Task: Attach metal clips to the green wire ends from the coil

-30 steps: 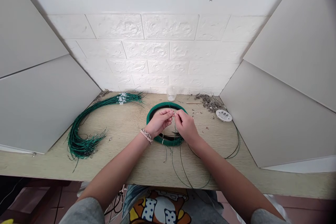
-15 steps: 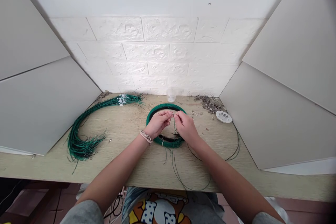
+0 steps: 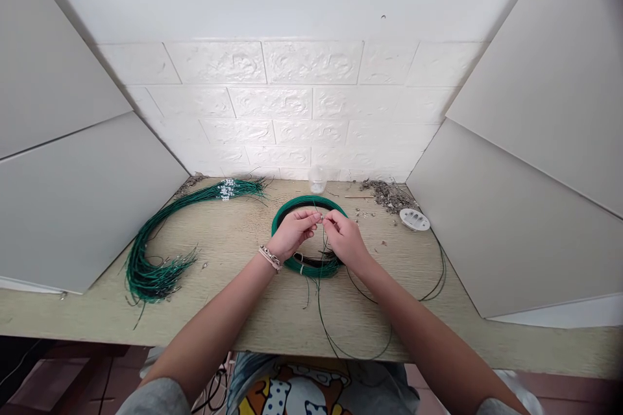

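Note:
My left hand and my right hand meet over a round coil of green and black cord on the table. Between the pinched fingertips of both hands is a thin green cord, with a tiny shiny piece at the pinch too small to name. From there the cord hangs down and loops near the table's front edge. The left thumb and forefinger press together, and so do the right fingers. A bracelet circles my left wrist.
A bundle of green cords with white pieces curves along the left. At the back stand a small clear cup, a thin stick and grey debris. A white oval object lies right, beside grey panels.
The view has tilted slightly, so the scene sits a little lower. Both hands stay pinched at the same spot over the coil, with only slight finger movement.

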Demonstrator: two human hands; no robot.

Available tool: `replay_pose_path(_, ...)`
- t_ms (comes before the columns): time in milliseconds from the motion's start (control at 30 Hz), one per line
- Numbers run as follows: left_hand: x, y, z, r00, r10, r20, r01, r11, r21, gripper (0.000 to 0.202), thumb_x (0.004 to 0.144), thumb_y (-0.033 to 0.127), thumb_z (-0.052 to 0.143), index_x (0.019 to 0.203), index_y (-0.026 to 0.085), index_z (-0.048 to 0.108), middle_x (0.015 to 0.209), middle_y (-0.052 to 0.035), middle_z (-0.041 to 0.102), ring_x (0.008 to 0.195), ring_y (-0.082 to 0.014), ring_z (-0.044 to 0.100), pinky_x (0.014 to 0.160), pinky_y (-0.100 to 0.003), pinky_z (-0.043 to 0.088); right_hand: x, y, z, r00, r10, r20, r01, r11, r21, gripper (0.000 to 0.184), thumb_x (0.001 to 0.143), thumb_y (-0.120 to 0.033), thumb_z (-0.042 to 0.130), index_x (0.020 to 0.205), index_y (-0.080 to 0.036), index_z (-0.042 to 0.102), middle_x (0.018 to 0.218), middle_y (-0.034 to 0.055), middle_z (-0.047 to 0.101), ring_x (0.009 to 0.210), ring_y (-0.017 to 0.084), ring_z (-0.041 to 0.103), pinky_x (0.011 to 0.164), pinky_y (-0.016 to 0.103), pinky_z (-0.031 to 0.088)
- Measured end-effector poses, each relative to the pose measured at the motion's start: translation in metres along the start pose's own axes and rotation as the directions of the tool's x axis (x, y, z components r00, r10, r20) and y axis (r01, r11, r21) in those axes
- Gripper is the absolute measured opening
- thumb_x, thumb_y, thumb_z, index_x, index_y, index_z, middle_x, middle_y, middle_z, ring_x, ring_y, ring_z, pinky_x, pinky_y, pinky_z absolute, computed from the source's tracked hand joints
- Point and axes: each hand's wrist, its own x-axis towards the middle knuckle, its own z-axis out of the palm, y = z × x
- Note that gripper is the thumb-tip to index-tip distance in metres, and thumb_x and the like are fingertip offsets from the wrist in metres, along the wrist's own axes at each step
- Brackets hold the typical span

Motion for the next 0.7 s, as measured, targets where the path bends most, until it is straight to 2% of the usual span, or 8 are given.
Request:
replay_pose_path(200, -0.0008, 0.0021, 0.0018, 1.0, 0.03, -0.009, -0.029, 0.995, 0.1, 0.027, 0.062, 0.036, 0.072, 0.07, 0.012, 0.061, 0.063, 0.0013, 0.05, 0.055, -0.0046, 0.041, 0.053, -0.019, 0.032, -0.0005, -0.0015, -0.0019, 1.0, 0.009, 0.007, -0.009, 1.0, -0.001, 0.019, 0.081, -0.033, 0.04, 0.07, -0.019, 0.048, 0.057, -0.0032, 0.047, 0.051, 0.011, 0.039, 0.049, 0.023, 0.028)
replay_pose_path(367, -0.0003, 0.0024, 0.0008, 0.997, 0.057, -0.06, -0.052, 0.995, 0.084, 0.027, 0.063, 0.037, 0.071, 0.072, 0.013, 0.061, 0.068, 0.0006, 0.051, 0.056, -0.0045, 0.04, 0.054, -0.018, 0.032, 0.0016, 0.0026, -0.0008, 1.0, 0.005, 0.029, -0.005, 1.0, -0.017, 0.016, 0.079, -0.03, 0.041, 0.069, -0.02, 0.049, 0.055, -0.004, 0.044, 0.051, 0.011, 0.039, 0.049, 0.023, 0.029)
replay_pose_path(533, -0.0005, 0.0033, 0.0, 0.999, 0.039, -0.016, -0.035, 0.979, 0.201, 0.027, 0.064, 0.038, 0.07, 0.07, 0.013, 0.061, 0.067, 0.0005, 0.052, 0.056, -0.0058, 0.04, 0.054, -0.019, 0.032, 0.0015, 0.0031, -0.0004, 1.0, 0.009, 0.004, -0.009, 0.999, -0.032, 0.017, 0.078, -0.031, 0.041, 0.069, -0.02, 0.051, 0.054, -0.0036, 0.045, 0.05, 0.011, 0.039, 0.048, 0.023, 0.028)
replay_pose_path(700, -0.0011, 0.0051, 0.0016, 0.996, 0.075, -0.039, -0.063, 0.965, 0.256, 0.025, 0.063, 0.037, 0.069, 0.07, 0.014, 0.062, 0.069, -0.0004, 0.054, 0.057, -0.0066, 0.041, 0.054, -0.02, 0.032, 0.0015, 0.0026, -0.0016, 1.0, -0.005, -0.003, 0.005, 0.999, -0.046, 0.02, 0.08, -0.033, 0.04, 0.07, -0.02, 0.051, 0.053, -0.0032, 0.045, 0.049, 0.011, 0.038, 0.048, 0.023, 0.028)
